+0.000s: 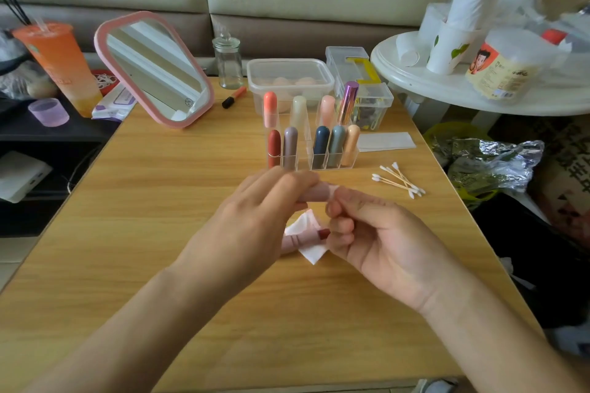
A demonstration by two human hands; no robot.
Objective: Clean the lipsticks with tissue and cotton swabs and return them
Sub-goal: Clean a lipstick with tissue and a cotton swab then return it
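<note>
Left hand [245, 226] grip closed round pink cap [314, 194]; right hand [376, 242] grip closed on lipstick [323, 234] against tissue [311, 252]

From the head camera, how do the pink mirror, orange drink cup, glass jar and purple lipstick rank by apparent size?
1. pink mirror
2. orange drink cup
3. glass jar
4. purple lipstick

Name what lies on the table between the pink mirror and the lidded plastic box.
A lidded glass jar and, nearer the camera, an orange-and-black pen, both shown in the head view.
</note>
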